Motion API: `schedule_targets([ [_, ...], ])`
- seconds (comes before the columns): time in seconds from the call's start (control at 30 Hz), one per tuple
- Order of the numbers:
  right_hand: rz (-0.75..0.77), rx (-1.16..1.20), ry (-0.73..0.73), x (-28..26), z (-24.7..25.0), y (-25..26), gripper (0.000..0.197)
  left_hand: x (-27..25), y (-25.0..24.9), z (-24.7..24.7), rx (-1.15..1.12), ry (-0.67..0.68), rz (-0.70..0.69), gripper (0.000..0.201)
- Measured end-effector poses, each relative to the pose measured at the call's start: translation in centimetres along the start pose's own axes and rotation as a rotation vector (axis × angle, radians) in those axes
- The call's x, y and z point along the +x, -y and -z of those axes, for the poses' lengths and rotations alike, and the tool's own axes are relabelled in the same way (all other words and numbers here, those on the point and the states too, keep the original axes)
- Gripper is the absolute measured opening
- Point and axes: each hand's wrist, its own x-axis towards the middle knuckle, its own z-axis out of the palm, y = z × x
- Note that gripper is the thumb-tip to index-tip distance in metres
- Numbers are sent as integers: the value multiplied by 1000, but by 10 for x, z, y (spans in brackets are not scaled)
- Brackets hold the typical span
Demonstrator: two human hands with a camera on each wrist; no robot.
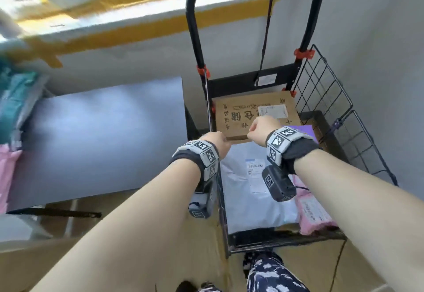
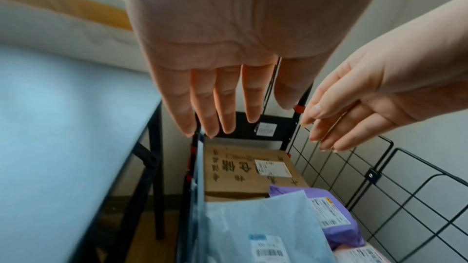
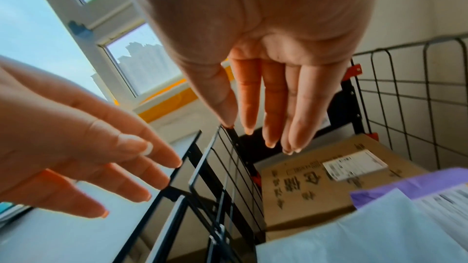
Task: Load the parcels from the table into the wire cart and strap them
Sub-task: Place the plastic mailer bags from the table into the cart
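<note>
Both hands hover over the wire cart (image 1: 325,99), holding nothing: the left hand (image 2: 217,63) has its fingers (image 2: 202,107) straight and spread above the cart's left rim, and the right hand (image 3: 273,51) has its fingers (image 3: 271,107) straight and close together over the cardboard box (image 1: 252,115). That box lies flat at the handle end of the cart, with a white mailer (image 1: 250,190), a purple mailer (image 2: 326,211) and a pink mailer (image 1: 312,211) lying nearer the person.

More soft parcels (image 1: 13,112) sit at the far left of the grey tabletop (image 1: 103,140), so loading looks unfinished. To do this well, I would fetch those first, lay them flat on the soft mailers, and only then draw down the dark strap (image 1: 267,27) that hangs from the cart handle (image 1: 195,16) (pulling it across the stack's middle should keep the slippery mailers from sliding).

The cart stands just beside the tabletop, against a pale wall under a window (image 3: 76,33) with yellow tape along its sill.
</note>
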Motion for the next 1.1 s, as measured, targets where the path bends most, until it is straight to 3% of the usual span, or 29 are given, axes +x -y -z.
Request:
schedule_targets([
  [0.13, 31, 9, -69, -39, -2, 62, 25, -52, 63, 29, 32, -97, 19, 38],
  [0.3, 159, -12, -108, -90, -28, 176, 27, -122, 168, 60, -9, -190, 99, 37],
  [0.63, 473, -15, -4, -158, -87, 391, 30, -238, 359, 107, -102, -426, 352, 37],
  [0.87, 562, 70, 109, -139, -116, 477, 27, -255, 443, 126, -229, -515, 461, 35],
  [1.1, 599, 54, 220, -80, -141, 559, 17, -230, 519, 169, -249, -551, 623, 26],
])
